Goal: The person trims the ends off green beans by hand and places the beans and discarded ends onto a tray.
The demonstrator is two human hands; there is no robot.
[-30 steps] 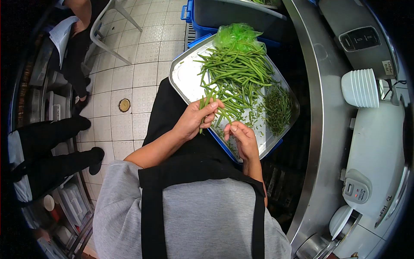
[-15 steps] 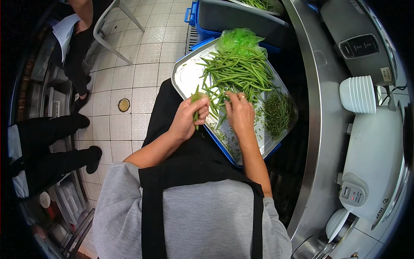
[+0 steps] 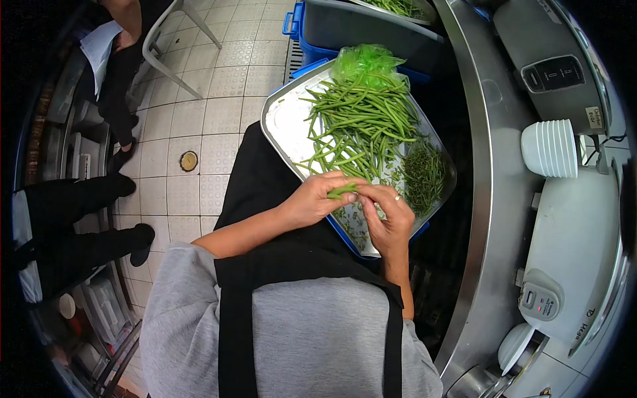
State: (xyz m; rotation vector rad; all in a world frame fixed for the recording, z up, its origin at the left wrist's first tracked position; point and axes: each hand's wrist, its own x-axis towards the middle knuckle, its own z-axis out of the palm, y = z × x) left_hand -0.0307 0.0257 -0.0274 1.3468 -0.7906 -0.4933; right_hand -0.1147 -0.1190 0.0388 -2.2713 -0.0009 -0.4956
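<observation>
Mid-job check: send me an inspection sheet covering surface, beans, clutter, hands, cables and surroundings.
Surface: metal tray, bare toward its left corner.
Job's things: green beans heaped loose on the tray; a few held beans in the left hand.
Clutter: dark green trimmings piled at the tray's right side; green plastic bag at its far end.
Hands: left fingers closed around beans; right hand at the beans' ends, grip unclear.
Cables: dark cord beyond the stacked white bowls.
Surroundings: steel counter to the right; chair and other people's legs to the left.
</observation>
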